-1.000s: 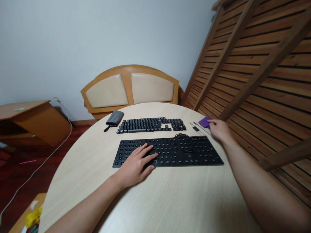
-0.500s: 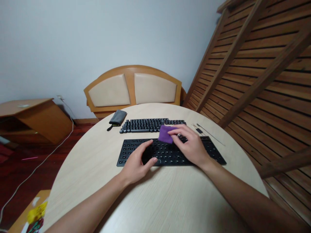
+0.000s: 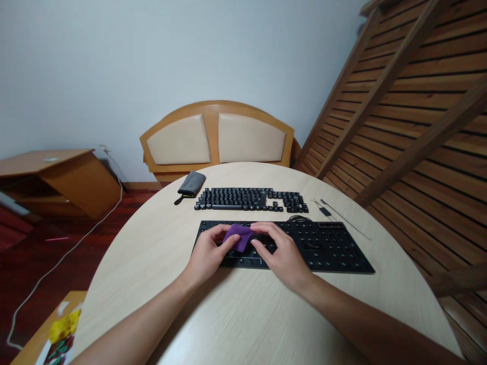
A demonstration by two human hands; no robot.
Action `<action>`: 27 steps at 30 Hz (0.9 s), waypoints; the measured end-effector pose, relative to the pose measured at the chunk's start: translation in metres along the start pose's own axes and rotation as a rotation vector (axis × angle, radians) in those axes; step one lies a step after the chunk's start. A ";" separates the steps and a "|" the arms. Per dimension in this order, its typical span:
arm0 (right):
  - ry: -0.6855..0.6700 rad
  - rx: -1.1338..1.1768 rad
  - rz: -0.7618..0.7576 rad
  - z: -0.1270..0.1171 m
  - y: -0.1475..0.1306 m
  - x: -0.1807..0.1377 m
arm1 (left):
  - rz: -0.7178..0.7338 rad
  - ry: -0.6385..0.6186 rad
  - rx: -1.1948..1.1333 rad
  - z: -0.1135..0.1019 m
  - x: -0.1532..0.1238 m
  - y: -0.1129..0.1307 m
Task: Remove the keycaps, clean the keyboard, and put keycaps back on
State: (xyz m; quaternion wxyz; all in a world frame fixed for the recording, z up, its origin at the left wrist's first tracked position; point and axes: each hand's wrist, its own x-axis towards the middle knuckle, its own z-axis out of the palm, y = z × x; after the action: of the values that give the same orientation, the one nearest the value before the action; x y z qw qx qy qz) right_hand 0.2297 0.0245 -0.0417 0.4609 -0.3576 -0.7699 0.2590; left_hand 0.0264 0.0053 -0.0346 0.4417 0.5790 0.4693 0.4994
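Observation:
A black keyboard base with its keycaps removed lies on the round table. My left hand and my right hand meet over its left part. Both pinch a small purple cloth between their fingertips, just above the base. Behind the base, the removed black keycaps are laid out in rows in keyboard order.
A grey pouch lies at the table's far left. Thin tools rest at the far right, near a leaning wooden slatted frame. A chair back stands behind the table. A low wooden cabinet and a cable are on the floor at left.
My right hand picked the purple cloth up from the table's far right and carried it left to the keyboard base. My left hand lifted off the base and took hold of the cloth too.

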 end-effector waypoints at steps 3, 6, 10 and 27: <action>0.024 -0.020 0.046 -0.005 0.000 -0.004 | -0.037 -0.042 0.025 0.005 -0.006 -0.003; 0.013 0.012 0.078 -0.010 -0.004 -0.004 | -0.044 -0.082 0.063 0.010 -0.011 -0.004; -0.039 0.103 0.156 -0.012 -0.010 -0.006 | -0.018 -0.122 0.131 0.014 -0.015 -0.002; -0.070 -0.127 -0.250 -0.025 -0.015 -0.004 | 0.489 -0.132 0.608 0.001 -0.019 0.009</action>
State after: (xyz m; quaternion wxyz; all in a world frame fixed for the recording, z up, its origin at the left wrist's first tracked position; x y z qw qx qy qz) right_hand 0.2485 0.0137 -0.0221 0.4388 -0.2782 -0.8388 0.1625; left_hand 0.0268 -0.0148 -0.0285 0.1471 0.8090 0.4146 0.3899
